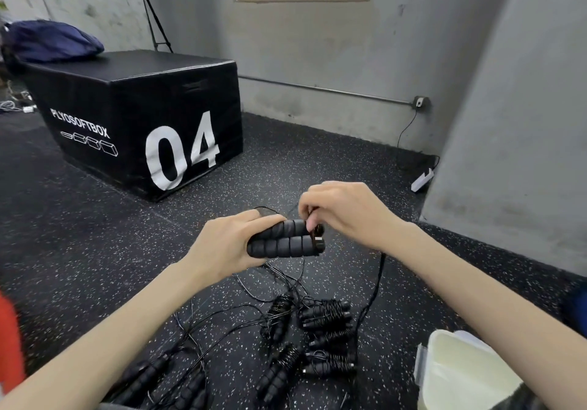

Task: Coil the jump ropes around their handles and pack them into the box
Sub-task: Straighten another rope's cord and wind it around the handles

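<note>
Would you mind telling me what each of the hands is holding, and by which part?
The left hand grips two black handles by their rear ends; the right hand pinches the thin rope at their front ends.

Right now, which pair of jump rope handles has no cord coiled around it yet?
The pair of handles gripped side by side in the left hand, bare foam showing. The right hand pinches the cord at their ends; the bundles on the floor are already wrapped.

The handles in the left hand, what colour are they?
Black, ribbed foam handles, seen in the head view.
</note>
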